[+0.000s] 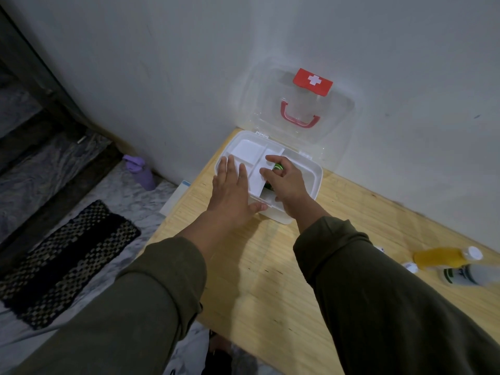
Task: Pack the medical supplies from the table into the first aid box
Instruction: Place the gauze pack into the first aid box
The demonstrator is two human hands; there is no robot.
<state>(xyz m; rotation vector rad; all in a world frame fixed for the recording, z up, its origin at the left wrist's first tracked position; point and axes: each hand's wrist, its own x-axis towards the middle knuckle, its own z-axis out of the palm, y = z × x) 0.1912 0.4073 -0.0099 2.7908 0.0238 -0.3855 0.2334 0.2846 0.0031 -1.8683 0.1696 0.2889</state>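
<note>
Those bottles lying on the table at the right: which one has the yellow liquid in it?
The farther bottle, with a white cap: its clear body shows yellow-orange liquid. The nearer bottle beside it is whitish with green stripes.

wall (189, 63): plain grey-white, beyond the fingertips
table (270, 280): pale wood, against the wall
floor (130, 196): marbled, left of the fingers
mat (62, 263): dark checkered, on floor
light: dim

A light wooden table (270, 280) stands against the wall. The open first aid box (305, 196) sits at its far corner. Well to the right of the box, near the table's right edge, lie a yellow bottle (438, 257), a white bottle (470, 276) and two small white caps (410, 266).
</note>
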